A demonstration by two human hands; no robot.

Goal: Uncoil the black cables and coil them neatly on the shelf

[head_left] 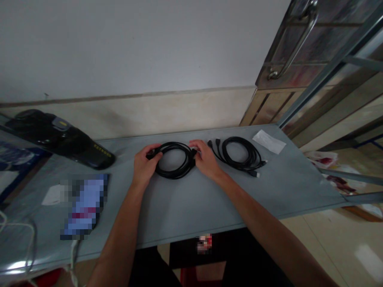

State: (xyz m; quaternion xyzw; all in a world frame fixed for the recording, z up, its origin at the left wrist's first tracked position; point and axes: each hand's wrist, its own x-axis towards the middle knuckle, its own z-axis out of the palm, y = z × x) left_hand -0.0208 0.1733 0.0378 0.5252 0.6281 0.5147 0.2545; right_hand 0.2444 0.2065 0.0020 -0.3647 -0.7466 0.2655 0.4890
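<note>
A coiled black cable (174,160) lies on the grey table (191,207) in front of me. My left hand (144,166) grips the coil's left side, fingers curled round the strands. My right hand (206,160) pinches the coil's right side near a plug. A second coiled black cable (239,153) with loose plug ends lies just right of my right hand, untouched.
A black handheld device (60,137) rests at the table's back left. A blurred blue packet (85,205) and a white slip (51,195) lie at the left. A white paper (268,141) sits back right. A metal door (299,48) stands right. White cords (18,239) hang at the near-left edge.
</note>
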